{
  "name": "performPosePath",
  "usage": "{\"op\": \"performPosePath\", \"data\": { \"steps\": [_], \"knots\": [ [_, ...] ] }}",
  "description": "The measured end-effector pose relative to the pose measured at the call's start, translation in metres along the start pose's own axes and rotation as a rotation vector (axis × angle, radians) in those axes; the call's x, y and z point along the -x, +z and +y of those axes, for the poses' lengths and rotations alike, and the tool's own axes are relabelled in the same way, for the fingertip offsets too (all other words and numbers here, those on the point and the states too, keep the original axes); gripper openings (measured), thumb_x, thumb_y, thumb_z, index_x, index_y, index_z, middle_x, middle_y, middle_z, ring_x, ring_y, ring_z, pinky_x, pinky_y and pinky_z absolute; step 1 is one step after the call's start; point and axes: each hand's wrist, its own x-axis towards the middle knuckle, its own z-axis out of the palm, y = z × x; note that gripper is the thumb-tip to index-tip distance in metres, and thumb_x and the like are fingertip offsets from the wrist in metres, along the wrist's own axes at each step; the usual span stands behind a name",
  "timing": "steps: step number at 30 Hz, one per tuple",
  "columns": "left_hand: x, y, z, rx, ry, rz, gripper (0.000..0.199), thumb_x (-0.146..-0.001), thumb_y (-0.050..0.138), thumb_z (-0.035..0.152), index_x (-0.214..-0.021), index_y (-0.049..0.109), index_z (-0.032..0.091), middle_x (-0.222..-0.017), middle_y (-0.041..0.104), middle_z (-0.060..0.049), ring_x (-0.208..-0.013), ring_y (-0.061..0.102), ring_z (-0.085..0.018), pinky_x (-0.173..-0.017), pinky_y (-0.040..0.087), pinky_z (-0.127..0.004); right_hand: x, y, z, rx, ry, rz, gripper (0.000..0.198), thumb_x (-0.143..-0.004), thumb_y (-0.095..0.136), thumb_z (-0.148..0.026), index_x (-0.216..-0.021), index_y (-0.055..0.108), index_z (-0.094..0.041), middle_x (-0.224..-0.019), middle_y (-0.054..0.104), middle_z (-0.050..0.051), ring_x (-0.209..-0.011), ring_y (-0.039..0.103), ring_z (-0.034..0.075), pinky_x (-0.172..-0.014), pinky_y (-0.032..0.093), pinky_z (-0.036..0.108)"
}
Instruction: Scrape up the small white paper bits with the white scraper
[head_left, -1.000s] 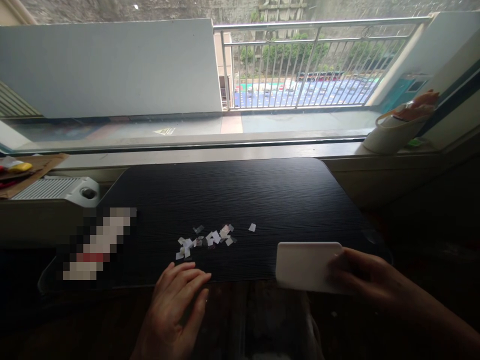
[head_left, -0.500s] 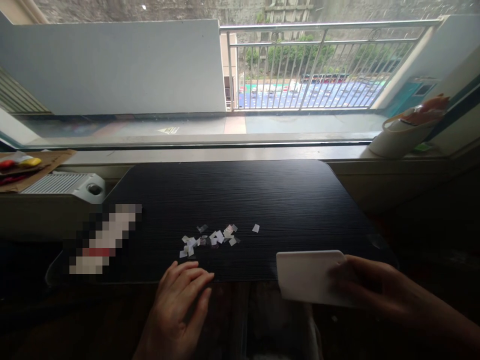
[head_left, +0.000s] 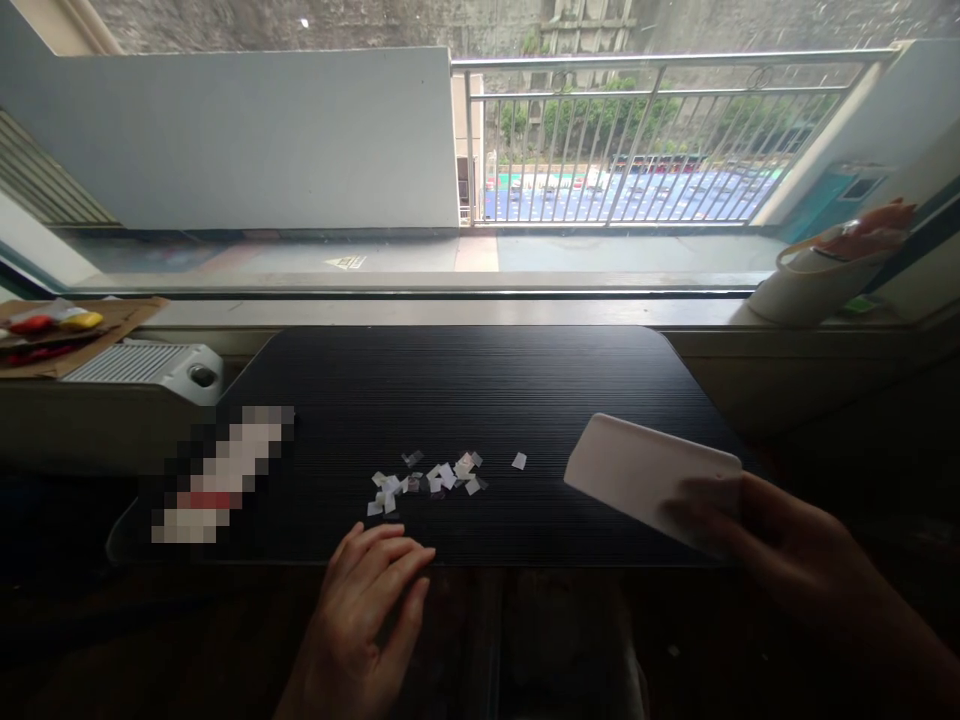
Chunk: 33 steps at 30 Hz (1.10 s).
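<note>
- Right hand (head_left: 795,530): fingers gripping flat white card (head_left: 637,468), tilted, near right of black surface (head_left: 465,390).
- Left hand (head_left: 375,595): fingers loosely curled, thumb apart, near edge.
- Paper scraps (head_left: 447,475): on surface, left of card.

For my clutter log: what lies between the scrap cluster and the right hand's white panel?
One lone white scrap on the black tabletop; the head view shows it.

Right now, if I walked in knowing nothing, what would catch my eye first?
Probably the loose cluster of pale scraps, bright against the black table, just beyond the fingertips of the left hand. Next would be the white panel at the right, held tilted by its right end in the right hand. Beyond the window, the metal railing stands out at upper right.
</note>
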Motion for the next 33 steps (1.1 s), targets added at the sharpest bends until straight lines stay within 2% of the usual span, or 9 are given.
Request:
{"op": "performPosePath", "data": {
  "steps": [4, 9, 17, 25, 33],
  "knots": [
    [0.001, 0.001, -0.002, -0.019, 0.008, 0.011, 0.021, -0.086, 0.054, 0.016, -0.102, 0.064, 0.024, -0.092, 0.070, 0.000, -0.096, 0.065, -0.019, -0.097, 0.045, -0.038, -0.027, 0.030, 0.011, -0.051, -0.053, 0.072, 0.034, -0.075, 0.069, -0.052, -0.091, 0.067, -0.022, -0.089, 0.076, 0.005, -0.089, 0.070, 0.030, -0.077, 0.055, 0.038],
    [0.004, -0.001, -0.007, -0.031, -0.035, 0.022, 0.022, -0.086, 0.054, 0.019, -0.103, 0.064, 0.027, -0.092, 0.071, 0.001, -0.096, 0.066, -0.020, -0.096, 0.047, -0.040, -0.037, 0.056, 0.015, -0.088, -0.117, -0.010, 0.033, -0.075, 0.070, -0.053, -0.086, 0.069, -0.021, -0.084, 0.077, 0.004, -0.083, 0.070, 0.027, -0.072, 0.056, 0.035],
    [0.003, -0.003, -0.010, -0.063, -0.005, 0.035, 0.021, -0.087, 0.053, 0.018, -0.103, 0.063, 0.025, -0.091, 0.072, 0.001, -0.094, 0.066, -0.018, -0.095, 0.046, -0.038, -0.024, 0.055, 0.014, -0.147, -0.054, -0.081, 0.034, -0.074, 0.072, -0.053, -0.085, 0.069, -0.020, -0.085, 0.076, 0.005, -0.084, 0.070, 0.027, -0.074, 0.057, 0.035],
    [0.004, -0.002, -0.007, -0.094, -0.019, 0.060, 0.020, -0.086, 0.053, 0.016, -0.101, 0.063, 0.025, -0.090, 0.071, 0.001, -0.094, 0.066, -0.018, -0.095, 0.048, -0.038, -0.005, 0.068, 0.012, -0.192, -0.037, -0.182, 0.028, -0.075, 0.070, -0.047, -0.084, 0.071, -0.021, -0.083, 0.076, 0.004, -0.081, 0.070, 0.025, -0.071, 0.056, 0.032],
    [0.006, -0.005, -0.005, -0.095, -0.046, 0.044, 0.020, -0.087, 0.051, 0.016, -0.101, 0.063, 0.025, -0.090, 0.071, 0.001, -0.094, 0.065, -0.018, -0.096, 0.046, -0.038, -0.002, 0.065, 0.004, -0.105, -0.010, -0.340, 0.022, -0.077, 0.066, -0.041, -0.080, 0.071, -0.020, -0.077, 0.073, 0.003, -0.074, 0.067, 0.023, -0.064, 0.053, 0.029]
  ]
}}
